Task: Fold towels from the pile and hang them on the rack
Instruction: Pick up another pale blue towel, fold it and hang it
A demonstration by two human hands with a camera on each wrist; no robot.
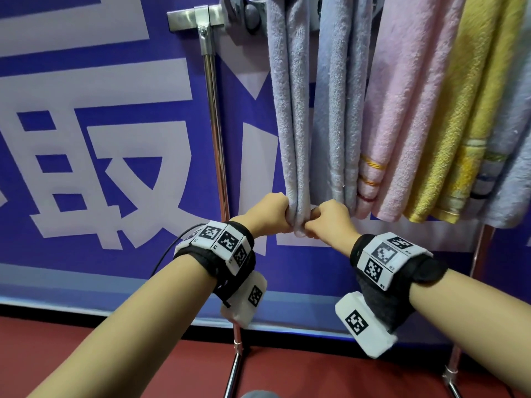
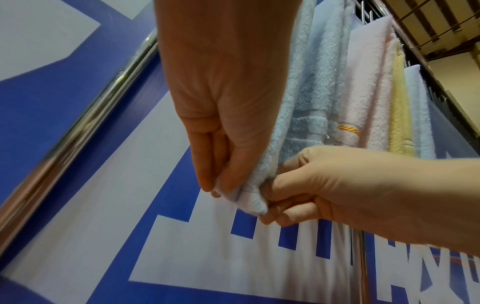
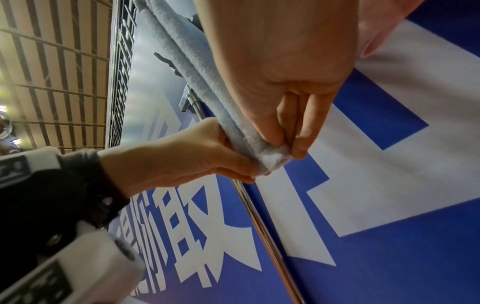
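A light blue towel point(image 1: 288, 110) hangs folded over the top of the metal rack point(image 1: 214, 116), leftmost of the hung towels. My left hand point(image 1: 275, 214) and my right hand point(image 1: 324, 219) both pinch its bottom hem from either side. In the left wrist view the left hand point(image 2: 221, 185) pinches the towel's end point(image 2: 253, 201) while the right hand point(image 2: 291, 201) grips it opposite. The right wrist view shows the right hand point(image 3: 288, 139) and the left hand point(image 3: 233, 168) squeezing the same towel end point(image 3: 270, 158).
To the right hang another light blue towel point(image 1: 336, 110), a pink towel point(image 1: 402, 110), a yellow towel point(image 1: 471, 110) and a further pale blue one point(image 1: 514, 173). A blue banner with white characters point(image 1: 100, 139) stands behind. The rack's legs point(image 1: 238, 357) rest on the red floor point(image 1: 86, 354).
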